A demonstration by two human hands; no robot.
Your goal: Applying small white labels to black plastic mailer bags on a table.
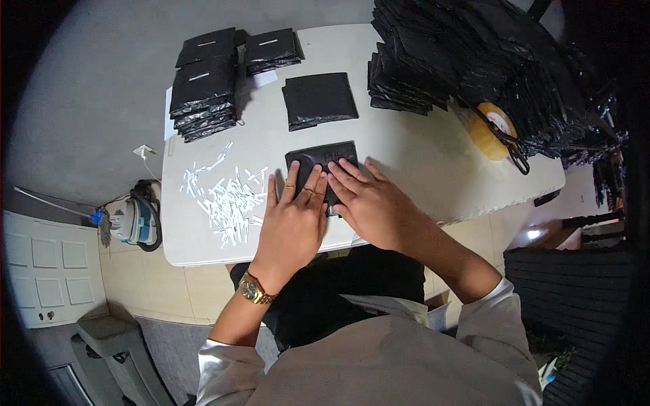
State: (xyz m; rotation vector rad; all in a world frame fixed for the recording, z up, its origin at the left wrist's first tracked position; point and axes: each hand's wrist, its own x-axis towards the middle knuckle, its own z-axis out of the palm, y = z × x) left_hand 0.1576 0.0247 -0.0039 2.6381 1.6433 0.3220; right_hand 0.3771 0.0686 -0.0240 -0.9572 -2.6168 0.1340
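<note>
A folded black plastic package [319,152] lies near the front of the white table [406,149]. My left hand [294,213] rests on it with fingertips, fingers stretched out. My right hand [369,203] presses its fingertips on the same package, fingers extended. Left of my hands lies a loose heap of small white paper strips [227,203]. Beyond the package is another folded black package [320,98]. Stacks of black packages with white strips on top [203,88] stand at the back left, beside a smaller stack [271,51].
A large pile of black packages [467,54] covers the back right, with a tape roll [486,142] and black scissors [516,155] beside it. A vacuum cleaner [132,220] stands left of the table, near a white door [51,267] and a grey seat [118,358].
</note>
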